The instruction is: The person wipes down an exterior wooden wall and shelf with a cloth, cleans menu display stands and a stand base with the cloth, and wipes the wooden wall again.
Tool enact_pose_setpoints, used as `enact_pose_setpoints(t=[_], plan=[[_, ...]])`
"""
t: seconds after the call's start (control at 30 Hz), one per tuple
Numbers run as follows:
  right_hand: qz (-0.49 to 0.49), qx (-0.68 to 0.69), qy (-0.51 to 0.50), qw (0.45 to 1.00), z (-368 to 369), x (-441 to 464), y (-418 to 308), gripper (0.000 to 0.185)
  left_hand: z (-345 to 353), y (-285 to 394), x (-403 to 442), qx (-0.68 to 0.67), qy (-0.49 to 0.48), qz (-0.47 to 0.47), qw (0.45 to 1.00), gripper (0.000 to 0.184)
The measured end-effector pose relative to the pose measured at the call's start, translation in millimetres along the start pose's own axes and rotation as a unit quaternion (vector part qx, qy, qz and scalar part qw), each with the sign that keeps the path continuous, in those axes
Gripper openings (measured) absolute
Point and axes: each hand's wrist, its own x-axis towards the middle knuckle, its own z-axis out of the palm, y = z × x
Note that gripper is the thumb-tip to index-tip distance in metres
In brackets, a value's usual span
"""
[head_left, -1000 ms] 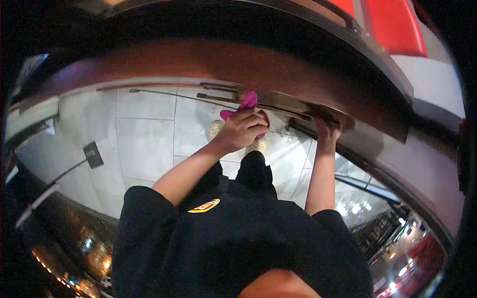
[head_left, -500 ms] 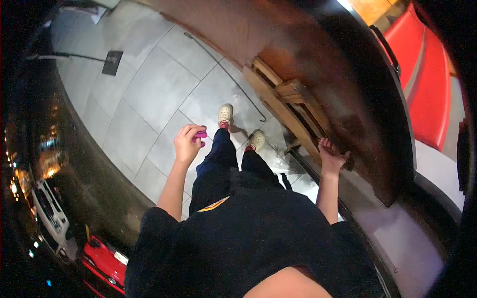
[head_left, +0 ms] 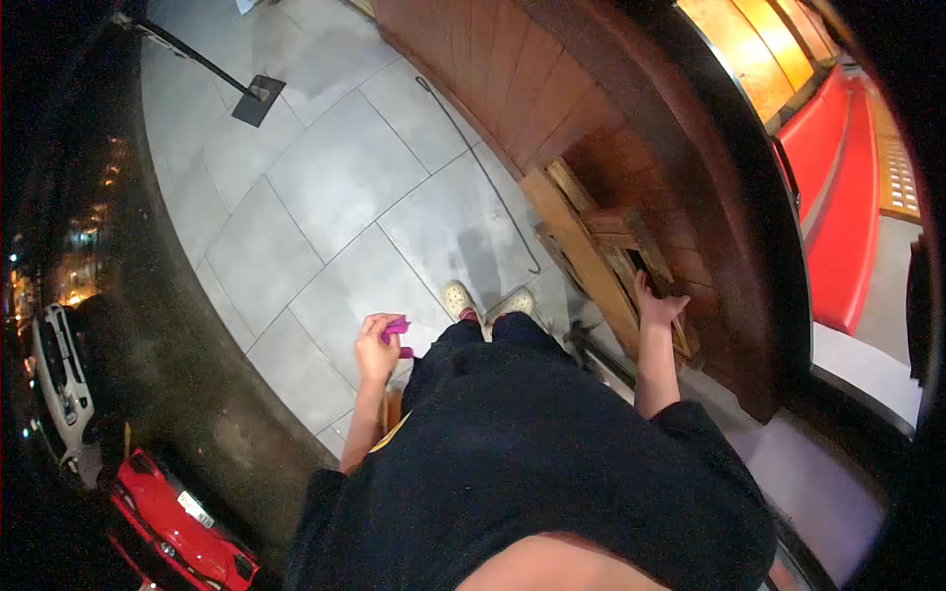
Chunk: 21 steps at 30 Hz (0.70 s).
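Magenta cloth [head_left: 396, 329] is bunched in my left hand [head_left: 376, 347], which hangs over the grey floor tiles to the left of my legs, its fingers closed round it. My right hand [head_left: 658, 303] is at the wooden frame [head_left: 603, 258] that leans against the brown panelled wall. Its thumb and fingers are spread, and nothing shows between them. Whether the fingertips touch the wood I cannot tell.
A thin dark rod [head_left: 483, 165] with a looped end lies by the wall [head_left: 512, 79]. A black stand base [head_left: 259, 100] is at the upper left. Red seating [head_left: 845, 227] is beyond the wall. A red car [head_left: 177, 512] and a white car [head_left: 64, 389] are at the left.
The magenta cloth went left with my left hand, away from the wooden frame. My right hand's fingers have spread apart. The view has turned, and both my feet are now side by side.
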Motion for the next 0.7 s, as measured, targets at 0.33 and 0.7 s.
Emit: enact_pose_setpoints(t=[0.33, 0.7], plan=[[-0.304, -0.350, -0.208, 0.861, -14, 124, -48, 0.047, -71, -55, 49, 0.015, 0.039, -0.014, 0.999, 0.031], [-0.114, -0.057, -0.150, 0.980, 7, 51, -21, 0.063, 8, -1, 65, 0.017, -0.102, 0.042, 0.994, 0.029]])
